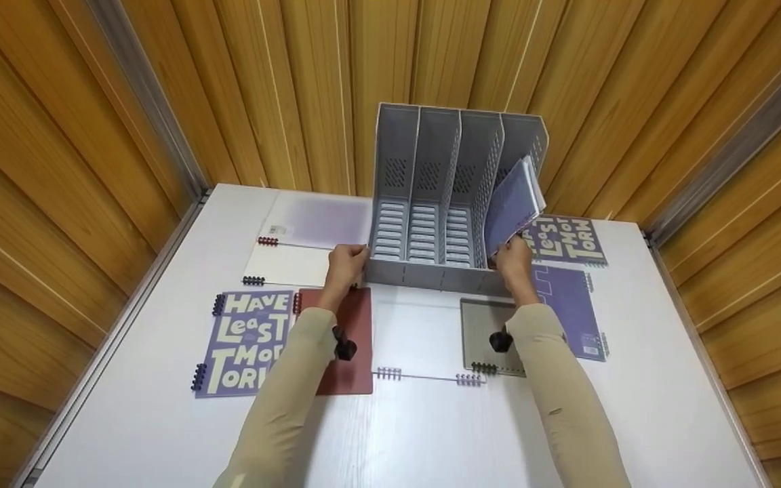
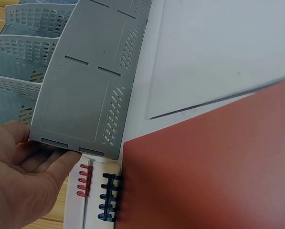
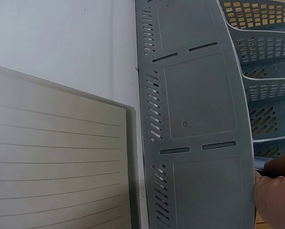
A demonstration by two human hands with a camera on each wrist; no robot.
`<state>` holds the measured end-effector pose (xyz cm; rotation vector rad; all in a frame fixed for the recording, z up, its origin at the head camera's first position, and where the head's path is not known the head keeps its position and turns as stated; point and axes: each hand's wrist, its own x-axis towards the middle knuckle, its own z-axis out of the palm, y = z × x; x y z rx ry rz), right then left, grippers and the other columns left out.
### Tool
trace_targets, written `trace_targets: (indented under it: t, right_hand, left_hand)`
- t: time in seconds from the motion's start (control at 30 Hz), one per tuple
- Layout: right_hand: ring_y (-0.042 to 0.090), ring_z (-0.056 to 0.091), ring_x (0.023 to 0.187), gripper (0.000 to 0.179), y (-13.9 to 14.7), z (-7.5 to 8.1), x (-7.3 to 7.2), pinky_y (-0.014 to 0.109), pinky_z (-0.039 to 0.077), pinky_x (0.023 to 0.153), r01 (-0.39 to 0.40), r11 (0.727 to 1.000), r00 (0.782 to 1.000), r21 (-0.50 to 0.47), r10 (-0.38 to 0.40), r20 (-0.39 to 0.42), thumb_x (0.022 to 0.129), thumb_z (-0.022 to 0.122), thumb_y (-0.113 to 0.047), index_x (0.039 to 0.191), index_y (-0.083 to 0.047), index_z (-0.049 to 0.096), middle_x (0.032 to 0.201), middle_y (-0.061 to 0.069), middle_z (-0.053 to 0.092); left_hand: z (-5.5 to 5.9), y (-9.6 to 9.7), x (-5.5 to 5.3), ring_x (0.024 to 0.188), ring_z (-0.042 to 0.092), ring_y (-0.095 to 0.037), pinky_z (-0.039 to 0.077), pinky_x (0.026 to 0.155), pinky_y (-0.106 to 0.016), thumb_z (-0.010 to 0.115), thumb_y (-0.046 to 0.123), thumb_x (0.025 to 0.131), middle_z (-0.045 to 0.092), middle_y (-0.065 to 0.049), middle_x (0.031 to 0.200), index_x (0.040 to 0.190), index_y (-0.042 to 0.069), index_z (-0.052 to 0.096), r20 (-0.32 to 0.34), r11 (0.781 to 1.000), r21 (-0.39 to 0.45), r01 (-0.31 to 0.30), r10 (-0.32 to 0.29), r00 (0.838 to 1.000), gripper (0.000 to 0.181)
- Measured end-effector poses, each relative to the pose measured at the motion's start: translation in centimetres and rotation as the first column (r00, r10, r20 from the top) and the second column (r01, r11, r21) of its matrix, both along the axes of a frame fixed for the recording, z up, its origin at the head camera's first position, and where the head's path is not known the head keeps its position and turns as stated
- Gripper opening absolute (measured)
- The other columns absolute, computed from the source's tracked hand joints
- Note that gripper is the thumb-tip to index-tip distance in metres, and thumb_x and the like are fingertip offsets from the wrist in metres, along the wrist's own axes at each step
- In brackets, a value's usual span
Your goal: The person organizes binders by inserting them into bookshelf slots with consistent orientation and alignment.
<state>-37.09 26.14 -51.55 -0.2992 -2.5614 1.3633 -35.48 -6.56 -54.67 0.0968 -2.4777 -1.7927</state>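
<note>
- So we've got a grey four-slot file rack (image 1: pixel 445 196) standing at the back middle of the white bench (image 1: pixel 417 434), right up near the wood-panelled wall (image 1: pixel 262 88).
- Left hand (image 1: pixel 345 263) is curled around the rack's front left corner; in the left wrist view the fingers (image 2: pixel 51 164) sit under the bottom edge of the front panel.
- Right hand (image 1: pixel 514 260) pinches the lower corner of a purple notebook (image 1: pixel 512 203), which leans tilted in the rightmost slot with its top sticking out past the rack's side wall.
- In the right wrist view we only catch a sliver of that hand at the edge, so we can't really tell from there how the fingers lie.
- Loads of stuff crowding around the rack:
- a red-brown notebook (image 1: pixel 346 339) just in front of the left corner, partly under the left forearm
- a purple "HAVE LEAST" lettered notebook (image 1: pixel 245 342) to its left
- a cream one (image 1: pixel 285 266) and a translucent one (image 1: pixel 319 220) stacked up beside the rack's left side
- a grey lined notebook (image 1: pixel 485 332) in front on the right, under the right wrist
- a plain purple notebook (image 1: pixel 573 308) next to it, and another lettered purple one (image 1: pixel 567 238) behind that, touching the rack's right side
- a clear-cover notebook (image 1: pixel 424 339) lies flat in the middle between the arms.
</note>
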Motion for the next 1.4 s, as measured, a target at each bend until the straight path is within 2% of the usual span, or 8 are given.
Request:
trace_targets:
  t: [0.27, 0.37, 0.57, 0.73, 0.9, 1.13, 1.3, 1.4]
  right_hand:
    - [0.035, 0.062, 0.115, 0.034, 0.9, -0.4, -1.2, 0.041, 0.054, 0.097, 0.005, 0.993, 0.999, -0.116, 0.000, 0.047, 0.103, 0.041, 0.000, 0.131, 0.014, 0.056, 0.128, 0.031, 0.062]
    - [0.031, 0.064, 0.111, 0.033, 1.0, -0.7, -1.8, 0.041, 0.055, 0.096, -0.001, 0.989, 1.000, -0.150, 0.005, 0.029, 0.104, 0.043, -0.001, 0.129, 0.013, 0.058, 0.124, 0.030, 0.064]
    - [0.020, 0.068, 0.083, 0.024, 1.1, -0.9, -2.3, 0.025, 0.059, 0.076, 0.010, 0.986, 1.000, -0.169, -0.014, -0.023, 0.104, 0.051, -0.004, 0.107, 0.015, 0.066, 0.096, 0.022, 0.068]
    - [0.024, 0.071, 0.081, 0.024, 0.7, -1.0, -2.3, 0.034, 0.060, 0.080, 0.043, 0.968, 0.996, -0.248, -0.060, -0.062, 0.102, 0.054, -0.002, 0.106, 0.017, 0.068, 0.100, 0.030, 0.068]
    - [0.018, 0.071, 0.073, 0.020, 0.7, -1.3, -2.5, 0.024, 0.060, 0.070, 0.096, 0.967, 0.989, -0.237, -0.119, -0.085, 0.099, 0.060, -0.002, 0.100, 0.015, 0.071, 0.098, 0.029, 0.070]
    - [0.029, 0.072, 0.098, 0.030, 1.0, -1.0, -2.1, 0.022, 0.058, 0.078, 0.075, 0.938, 0.997, -0.340, -0.083, -0.009, 0.100, 0.058, -0.008, 0.119, 0.014, 0.066, 0.117, 0.030, 0.067]
    - [0.023, 0.069, 0.098, 0.034, 0.8, -0.4, -1.5, 0.013, 0.053, 0.073, 0.068, 0.936, 0.998, -0.345, -0.066, 0.016, 0.099, 0.057, -0.011, 0.126, 0.009, 0.063, 0.123, 0.027, 0.066]
    - [0.025, 0.068, 0.102, 0.036, 0.7, -0.1, -1.1, 0.015, 0.054, 0.078, 0.061, 0.929, 0.998, -0.364, -0.060, 0.016, 0.101, 0.056, -0.011, 0.132, 0.007, 0.061, 0.125, 0.025, 0.066]
  left_hand:
    - [0.0, 0.1, -0.2, 0.058, 0.046, -0.009, 0.036, 0.053, -0.022, 0.060, 0.013, 0.101, 0.049, 0.005, 0.062, 0.084, -0.005, 0.071, -0.004, 1.000, -0.024, 0.001, -0.001, 1.000, 0.027]
    - [0.1, 0.0, -0.3, 0.059, 0.046, -0.009, 0.036, 0.054, -0.022, 0.060, 0.011, 0.101, 0.049, 0.005, 0.062, 0.086, -0.006, 0.071, -0.008, 1.000, -0.020, -0.004, 0.004, 1.000, 0.025]
    - [0.2, 0.0, -0.2, 0.055, 0.045, -0.008, 0.035, 0.050, -0.021, 0.059, 0.013, 0.102, 0.047, 0.005, 0.059, 0.091, -0.002, 0.075, -0.003, 1.000, -0.008, -0.007, 0.007, 1.000, 0.025]
    - [0.0, -0.1, -0.2, 0.055, 0.046, -0.008, 0.036, 0.049, -0.021, 0.059, 0.016, 0.102, 0.051, 0.003, 0.062, 0.098, 0.000, 0.077, 0.018, 1.000, -0.011, -0.009, 0.009, 1.000, 0.024]
    - [0.0, -0.1, -0.3, 0.057, 0.049, -0.008, 0.038, 0.052, -0.021, 0.060, 0.015, 0.101, 0.056, -0.001, 0.067, 0.097, 0.000, 0.078, 0.025, 1.000, -0.025, -0.019, 0.019, 0.999, 0.023]
    - [0.0, 0.0, -0.2, 0.064, 0.051, -0.009, 0.041, 0.058, -0.021, 0.061, 0.016, 0.101, 0.059, 0.000, 0.072, 0.103, 0.000, 0.078, 0.034, 0.999, -0.041, -0.017, 0.018, 0.999, 0.024]
    - [0.1, -0.1, -0.3, 0.061, 0.047, -0.010, 0.037, 0.055, -0.022, 0.061, 0.016, 0.101, 0.050, 0.004, 0.065, 0.097, -0.003, 0.077, 0.021, 0.999, -0.043, -0.012, 0.013, 1.000, 0.025]
    - [0.2, -0.2, -0.3, 0.061, 0.047, -0.009, 0.038, 0.056, -0.021, 0.061, 0.016, 0.101, 0.052, 0.005, 0.066, 0.099, -0.002, 0.077, 0.021, 0.999, -0.040, -0.008, 0.009, 1.000, 0.024]
